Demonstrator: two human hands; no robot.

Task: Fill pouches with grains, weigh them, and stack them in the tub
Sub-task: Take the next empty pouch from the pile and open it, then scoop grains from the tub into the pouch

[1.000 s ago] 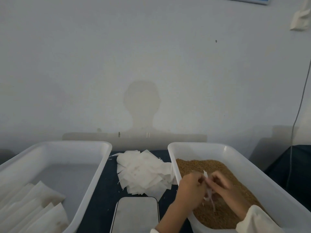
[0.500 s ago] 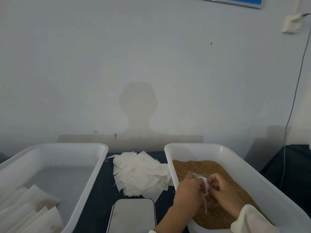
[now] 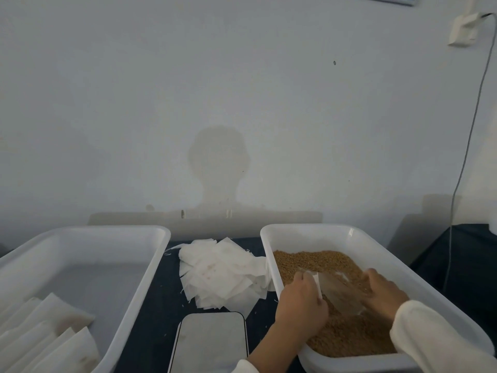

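- Head view, my hands: my left hand (image 3: 302, 300) pinches one edge of an empty pouch (image 3: 338, 292), fingers curled round its white rim, while my right hand (image 3: 384, 292) grips the opposite side. Between them the pouch is stretched open and lies low over the grains (image 3: 309, 261) in the right tub (image 3: 376, 243).
- Head view, doing this step well: I judge I am about to scoop. I should keep the mouth spread wide and taut, dip its lower lip into the grains and drag it toward me so they slide in, not over the sides. The fabric looks thin and limp, so a slack grip on either side would let the mouth collapse.
- Head view, around me: the left tub (image 3: 113, 238) holds filled pouches (image 3: 48, 332) laid in rows at its near corner, with room beyond them. A heap of spare pouches (image 3: 217, 273) lies on the dark tabletop (image 3: 158, 305) between the tubs, touching the right tub's wall. Just below it sits a flat grey scale (image 3: 212, 343).
- Head view, in the way: nothing blocks the scoop. The scale sits just beside my left forearm, so the lift across to it is short, but spilled grains could land on the platform and upset the reading.
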